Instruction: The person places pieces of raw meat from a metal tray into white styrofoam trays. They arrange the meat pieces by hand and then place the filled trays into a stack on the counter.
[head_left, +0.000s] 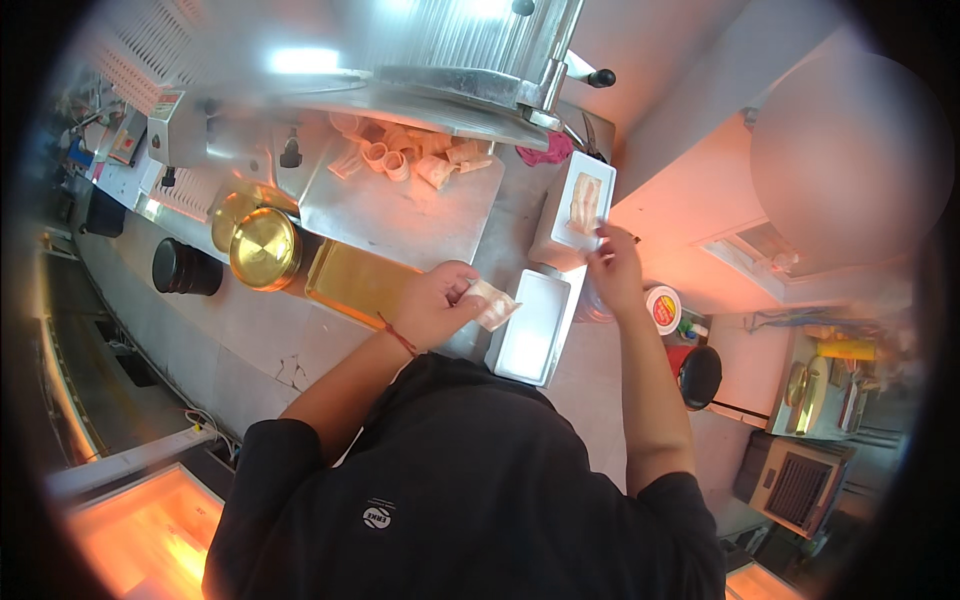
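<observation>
My left hand (442, 296) pinches a thin, pale slice of meat (493, 306), which hangs out past the fingertips beside a white rectangular tray (531, 330). Farther off, a second white tray (606, 180) sits on top of a box-like stack, with flat meat slices (585, 201) lying in it. The fingers of my right hand (618, 262) are at that tray's near right corner, close to the slices; whether they grip anything is not clear. Curled meat slices (401, 157) lie heaped on a steel plate (397, 214) beneath a meat slicer (465, 90).
A gold rectangular tray (360, 281) and round gold pans (264, 247) line the counter's left edge, near a black bin (186, 268). A pink cloth (546, 148) and scissors (592, 135) lie behind the trays. On the right are a lidded tub (664, 310) and a black-topped stool (700, 377).
</observation>
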